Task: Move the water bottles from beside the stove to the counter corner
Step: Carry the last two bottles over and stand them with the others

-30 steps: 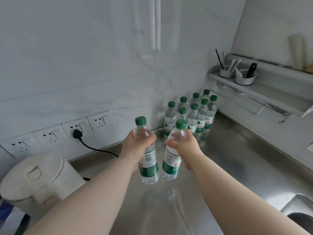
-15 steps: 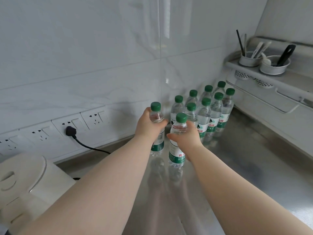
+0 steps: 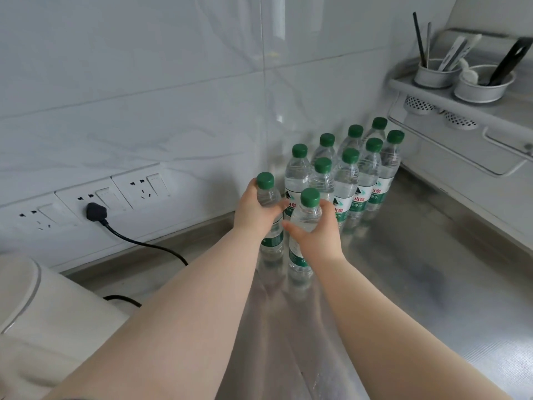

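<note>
My left hand [image 3: 255,210] grips a clear water bottle with a green cap [image 3: 269,197] by its upper body. My right hand [image 3: 315,233] grips a second green-capped bottle [image 3: 306,219] just to the right of it. Both bottles stand upright with their bases on or just above the steel counter [image 3: 403,269]; contact cannot be told. Directly behind them, in the counter corner, several matching bottles [image 3: 350,174] stand in two rows against the tiled wall.
A white kettle [image 3: 43,321] sits at the near left, its black cord [image 3: 138,242] plugged into the wall sockets [image 3: 95,210]. A wall shelf [image 3: 467,111] at the right carries two utensil cups, with a rail below it above the counter.
Both hands have carried their bottles forward and down from mid-air to the front of the bottle group in the corner. The view has moved closer to the corner.
</note>
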